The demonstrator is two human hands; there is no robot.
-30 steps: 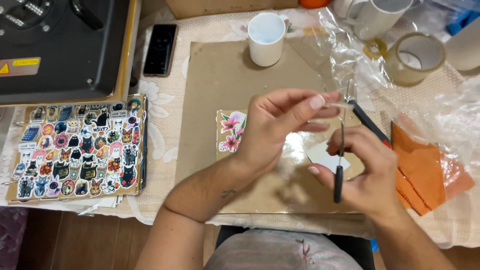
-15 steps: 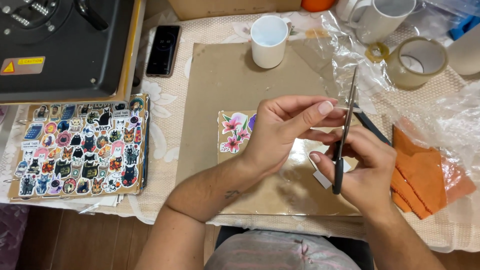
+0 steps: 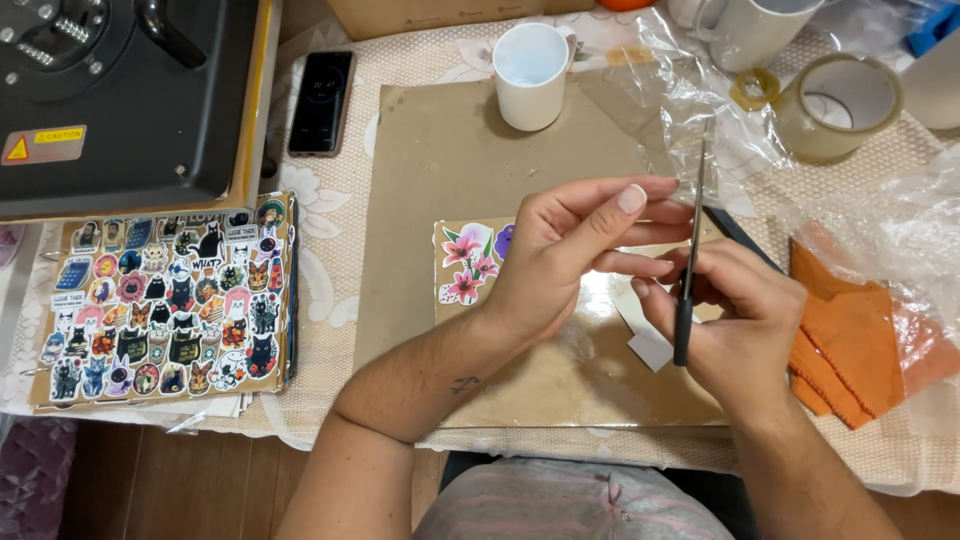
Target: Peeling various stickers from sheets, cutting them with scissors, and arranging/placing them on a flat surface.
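My left hand (image 3: 560, 265) hovers over a brown card (image 3: 560, 385) with flower stickers (image 3: 465, 262) on its left corner. Its fingers pinch a small white paper piece (image 3: 648, 338), mostly hidden between my two hands. My right hand (image 3: 745, 325) grips black-handled scissors (image 3: 690, 250), whose thin blades point up and away beside my left fingertips. I cannot tell whether the blades are apart. Both hands touch each other above the card.
A large brown sheet (image 3: 450, 150) lies under the card. Behind it stand a white mug (image 3: 530, 75), a phone (image 3: 322, 102) and a black press machine (image 3: 110, 90). A sticker-covered book (image 3: 165, 295) lies left. Tape roll (image 3: 838, 105), crumpled plastic film (image 3: 700, 95) and orange cloths (image 3: 850, 330) lie right.
The scissors have swung up so the blades stand higher between my hands. My left fingers have closed in towards the blades with the white piece.
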